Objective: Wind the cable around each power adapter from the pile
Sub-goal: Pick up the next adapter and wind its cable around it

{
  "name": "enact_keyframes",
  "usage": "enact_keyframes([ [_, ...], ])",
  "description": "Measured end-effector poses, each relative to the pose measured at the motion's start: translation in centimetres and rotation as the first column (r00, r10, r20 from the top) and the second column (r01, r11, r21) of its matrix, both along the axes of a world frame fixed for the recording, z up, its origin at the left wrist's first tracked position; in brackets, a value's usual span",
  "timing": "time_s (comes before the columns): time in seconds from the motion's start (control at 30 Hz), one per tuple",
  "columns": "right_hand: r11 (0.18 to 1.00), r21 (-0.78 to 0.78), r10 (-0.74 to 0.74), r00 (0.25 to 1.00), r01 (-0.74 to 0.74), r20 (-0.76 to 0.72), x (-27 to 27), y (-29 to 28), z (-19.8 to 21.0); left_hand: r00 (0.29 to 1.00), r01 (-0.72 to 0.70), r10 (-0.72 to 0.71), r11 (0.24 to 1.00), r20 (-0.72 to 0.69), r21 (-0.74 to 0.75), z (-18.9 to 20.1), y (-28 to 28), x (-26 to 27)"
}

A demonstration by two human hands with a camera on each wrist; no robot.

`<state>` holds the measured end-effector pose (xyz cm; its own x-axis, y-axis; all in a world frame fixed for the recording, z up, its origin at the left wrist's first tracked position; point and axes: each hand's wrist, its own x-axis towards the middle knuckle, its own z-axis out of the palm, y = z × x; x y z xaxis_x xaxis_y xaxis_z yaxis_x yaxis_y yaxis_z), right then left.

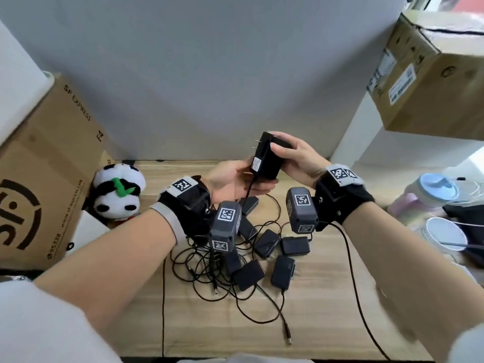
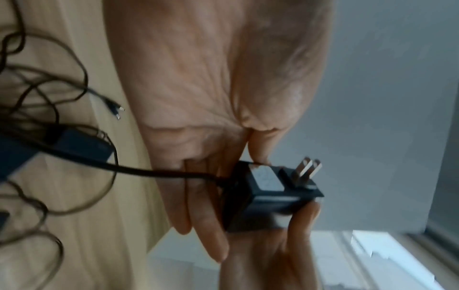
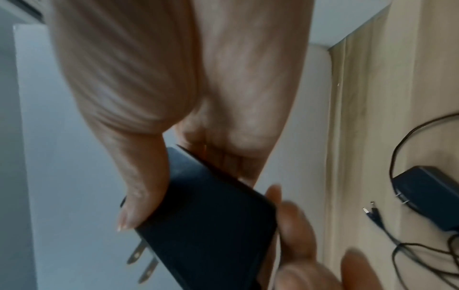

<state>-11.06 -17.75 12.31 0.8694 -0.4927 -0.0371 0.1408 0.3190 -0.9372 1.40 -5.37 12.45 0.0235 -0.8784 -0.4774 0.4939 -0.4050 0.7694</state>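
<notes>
Both hands grip the adapter [image 1: 267,155] upright above the pile: right hand [image 1: 296,155] high, left hand [image 1: 233,179] beneath, its cable [image 1: 247,191] hanging straight down.

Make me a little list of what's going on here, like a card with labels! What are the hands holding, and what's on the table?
held: black adapter, lifted above the table
left hand: holds its lower end
right hand: grips its top
prongs: point left
cable: hangs down unwound
pile: more adapters, tangled cables
toy: panda, left of pile
boxes: cardboard, both sides
</notes>
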Motion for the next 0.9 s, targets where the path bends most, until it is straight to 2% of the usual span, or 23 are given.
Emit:
enact_keyframes([
  [0.1, 1.000, -0.005, 0.031, 0.999, -0.031, 0.037, 0.1, 0.0, 0.8, 0.992, -0.006, 0.001, 0.999, -0.126, -0.035, 1.5, 0.1, -0.1],
  [0.23, 0.996, -0.020, 0.085, 0.994, -0.084, 0.068, 0.2, 0.3, 1.1, 0.984, 0.041, -0.046, 0.999, -0.175, -0.034, 2.6, 0.5, 0.1],
  [0.33, 0.997, 0.014, 0.071, 0.994, -0.072, 0.080, 0.1, 0.7, 1.1, 0.977, -0.057, 0.042, 0.996, -0.211, -0.062, 2.1, 0.5, 0.5],
  [0.43, 0.999, 0.036, 0.036, 0.999, -0.037, 0.010, 0.0, 1.4, 0.3, 0.966, -0.227, 0.211, 0.968, -0.148, -0.105, 1.5, -0.1, 0.9],
  [0.5, 0.999, 0.024, 0.039, 0.996, -0.037, -0.085, -0.1, 2.2, -0.7, 0.949, -0.315, 0.310, 0.942, -0.059, -0.118, 1.3, -0.5, 1.3],
  [0.57, 0.996, -0.007, 0.085, 0.977, -0.088, -0.195, -0.3, 3.1, -1.6, 0.924, -0.383, 0.382, 0.916, -0.039, -0.119, 1.2, -0.7, 1.7],
  [0.7, 0.977, -0.046, 0.183, 0.927, -0.209, -0.328, -0.4, 4.7, -2.6, 0.922, -0.383, 0.387, 0.907, -0.012, -0.174, 1.3, -0.9, 1.7],
  [0.9, 0.985, -0.035, 0.144, 0.921, -0.168, -0.362, -1.3, 4.8, -2.6, 0.865, -0.472, 0.501, 0.837, 0.042, -0.276, 1.9, -0.6, 2.3],
])
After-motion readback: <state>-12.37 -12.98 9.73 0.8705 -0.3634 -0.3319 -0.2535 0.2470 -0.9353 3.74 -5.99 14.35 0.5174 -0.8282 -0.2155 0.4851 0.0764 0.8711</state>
